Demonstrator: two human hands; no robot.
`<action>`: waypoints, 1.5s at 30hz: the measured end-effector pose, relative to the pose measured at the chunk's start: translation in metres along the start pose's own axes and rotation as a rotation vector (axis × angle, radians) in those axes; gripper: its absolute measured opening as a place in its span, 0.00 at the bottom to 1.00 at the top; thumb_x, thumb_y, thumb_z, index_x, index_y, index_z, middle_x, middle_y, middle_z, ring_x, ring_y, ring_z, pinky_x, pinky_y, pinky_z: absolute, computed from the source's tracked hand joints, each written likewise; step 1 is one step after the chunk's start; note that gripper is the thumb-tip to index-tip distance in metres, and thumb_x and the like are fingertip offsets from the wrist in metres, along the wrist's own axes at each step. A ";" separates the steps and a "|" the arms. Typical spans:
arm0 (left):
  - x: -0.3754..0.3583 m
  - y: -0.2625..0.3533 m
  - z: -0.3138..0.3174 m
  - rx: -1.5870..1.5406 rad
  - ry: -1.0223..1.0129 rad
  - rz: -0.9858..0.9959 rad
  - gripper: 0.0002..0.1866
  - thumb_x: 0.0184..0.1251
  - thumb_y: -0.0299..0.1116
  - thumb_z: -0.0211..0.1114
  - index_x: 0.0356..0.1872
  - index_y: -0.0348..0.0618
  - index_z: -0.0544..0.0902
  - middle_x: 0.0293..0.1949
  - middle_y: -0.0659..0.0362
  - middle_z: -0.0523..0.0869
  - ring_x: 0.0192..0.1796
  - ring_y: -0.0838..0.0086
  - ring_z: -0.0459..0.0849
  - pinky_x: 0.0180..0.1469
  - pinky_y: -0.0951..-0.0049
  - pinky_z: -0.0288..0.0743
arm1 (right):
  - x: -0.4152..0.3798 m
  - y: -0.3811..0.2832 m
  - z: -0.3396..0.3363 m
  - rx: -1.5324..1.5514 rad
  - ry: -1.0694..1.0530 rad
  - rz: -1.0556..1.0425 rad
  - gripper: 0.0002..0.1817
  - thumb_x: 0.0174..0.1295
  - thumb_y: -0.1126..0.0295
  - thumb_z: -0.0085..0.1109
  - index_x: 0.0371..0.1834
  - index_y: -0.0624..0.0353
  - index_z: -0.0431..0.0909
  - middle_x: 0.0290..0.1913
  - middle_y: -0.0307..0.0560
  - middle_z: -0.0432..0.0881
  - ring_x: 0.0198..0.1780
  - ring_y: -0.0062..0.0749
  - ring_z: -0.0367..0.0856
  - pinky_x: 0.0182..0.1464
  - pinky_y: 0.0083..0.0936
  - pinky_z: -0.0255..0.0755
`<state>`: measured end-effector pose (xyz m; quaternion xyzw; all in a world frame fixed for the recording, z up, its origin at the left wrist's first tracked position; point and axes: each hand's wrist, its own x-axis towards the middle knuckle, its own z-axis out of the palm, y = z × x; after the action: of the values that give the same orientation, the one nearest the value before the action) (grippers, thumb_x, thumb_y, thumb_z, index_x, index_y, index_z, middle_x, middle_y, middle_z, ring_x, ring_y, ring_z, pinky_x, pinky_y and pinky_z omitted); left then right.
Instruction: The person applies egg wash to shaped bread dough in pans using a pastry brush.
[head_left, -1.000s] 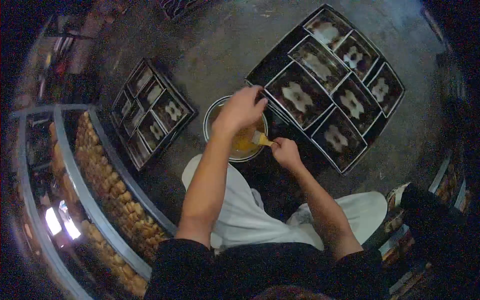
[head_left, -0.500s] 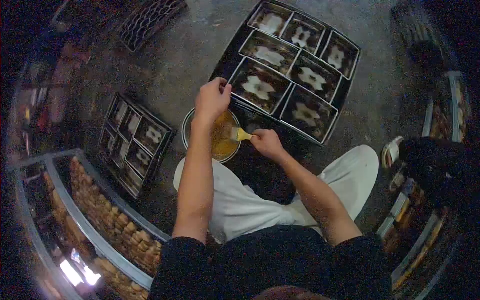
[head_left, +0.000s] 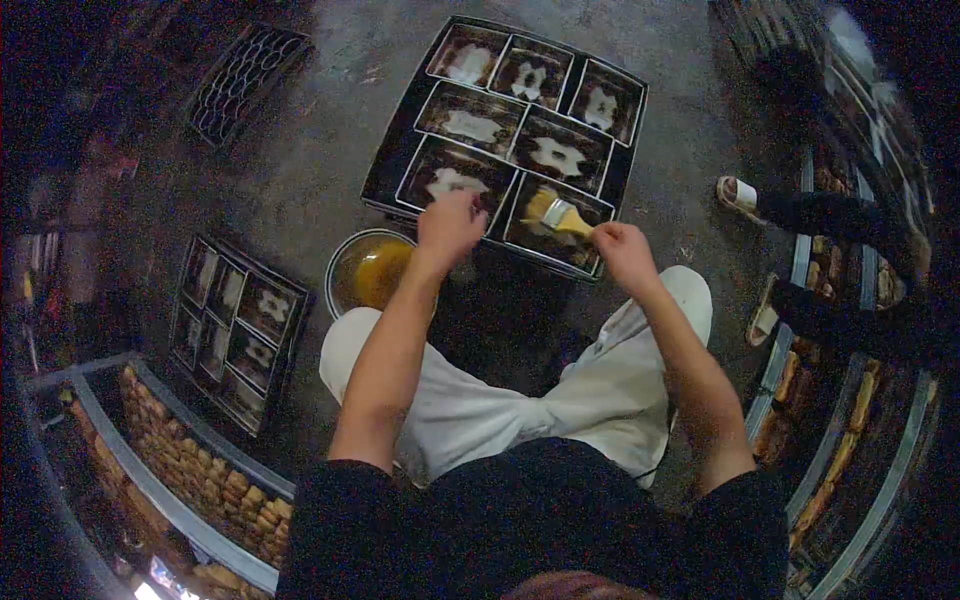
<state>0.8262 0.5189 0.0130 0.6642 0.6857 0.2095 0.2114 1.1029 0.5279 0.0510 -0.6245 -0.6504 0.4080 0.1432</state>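
In my right hand [head_left: 628, 256] is a pastry brush [head_left: 572, 217] with a yellow handle. Its bristles reach into the front right baking tin [head_left: 515, 235] of a dark frame that holds several rectangular tins. My left hand [head_left: 450, 232] is over the frame's front edge, beside the front left tin [head_left: 408, 185]. Its fingers are loosely curled, the thumb apart, with nothing visible in them. Left of that hand a round bowl [head_left: 341, 268] holds yellow-orange liquid. Pale, uneven patches show in the tins.
A smaller set of tins [head_left: 240, 318] lies to the left. Racks of baked goods stand at lower left [head_left: 205, 470] and right [head_left: 845, 430]. Another person's feet [head_left: 740, 195] are at the right. A honeycomb-patterned rack [head_left: 248, 82] is at upper left.
The brush has gone from the bowl to the front right tin with my right hand. My left hand has left its place above the bowl for the frame's front edge. The view has shifted.
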 end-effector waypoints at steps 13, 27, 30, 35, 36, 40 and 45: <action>-0.011 0.028 0.040 0.152 -0.138 0.075 0.12 0.49 0.37 0.67 0.31 0.42 0.77 0.34 0.53 0.80 0.39 0.55 0.80 0.39 0.56 0.74 | 0.053 -0.034 -0.001 -0.658 0.053 0.125 0.20 0.50 0.54 0.58 0.31 0.63 0.82 0.33 0.59 0.82 0.40 0.52 0.82 0.44 0.41 0.76; -0.008 0.023 0.044 0.145 -0.174 0.016 0.12 0.48 0.39 0.68 0.30 0.44 0.80 0.30 0.53 0.82 0.38 0.56 0.81 0.39 0.56 0.74 | 0.083 -0.027 0.038 -0.517 -0.158 -0.052 0.17 0.50 0.60 0.57 0.28 0.67 0.80 0.30 0.65 0.79 0.37 0.55 0.80 0.40 0.41 0.74; -0.010 0.022 0.045 0.117 -0.130 0.022 0.11 0.48 0.38 0.69 0.27 0.44 0.79 0.29 0.53 0.81 0.37 0.56 0.80 0.38 0.56 0.74 | 0.067 -0.020 0.000 -0.771 -0.162 0.009 0.17 0.50 0.59 0.60 0.31 0.64 0.81 0.33 0.61 0.81 0.37 0.53 0.81 0.40 0.41 0.75; -0.008 0.022 0.046 0.093 -0.153 -0.008 0.10 0.48 0.37 0.68 0.28 0.43 0.80 0.30 0.52 0.82 0.38 0.55 0.81 0.39 0.56 0.74 | 0.052 -0.027 -0.016 -0.917 -0.174 0.021 0.17 0.48 0.60 0.61 0.32 0.65 0.80 0.36 0.60 0.81 0.39 0.50 0.81 0.41 0.41 0.76; -0.007 0.022 0.046 0.088 -0.167 -0.019 0.10 0.48 0.37 0.68 0.28 0.43 0.80 0.30 0.52 0.82 0.38 0.54 0.81 0.39 0.55 0.74 | 0.051 -0.034 -0.008 -0.913 -0.189 0.001 0.17 0.48 0.60 0.61 0.32 0.65 0.80 0.37 0.60 0.81 0.40 0.50 0.81 0.41 0.41 0.76; -0.006 0.028 0.042 0.081 -0.150 -0.034 0.09 0.48 0.36 0.67 0.29 0.43 0.80 0.31 0.51 0.82 0.39 0.54 0.81 0.41 0.55 0.74 | 0.078 -0.030 0.046 -0.670 -0.181 -0.056 0.18 0.50 0.58 0.60 0.33 0.63 0.82 0.32 0.57 0.82 0.34 0.47 0.82 0.37 0.40 0.75; -0.008 0.021 0.049 0.091 -0.135 0.018 0.08 0.49 0.35 0.66 0.28 0.44 0.80 0.30 0.51 0.81 0.39 0.54 0.80 0.41 0.55 0.74 | 0.109 0.005 -0.001 -0.599 -0.496 -0.103 0.19 0.50 0.58 0.62 0.37 0.63 0.81 0.31 0.55 0.82 0.32 0.41 0.81 0.36 0.35 0.74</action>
<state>0.8713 0.5117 -0.0152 0.6921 0.6725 0.1345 0.2249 1.0875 0.6290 0.0128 -0.4874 -0.7862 0.3310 -0.1865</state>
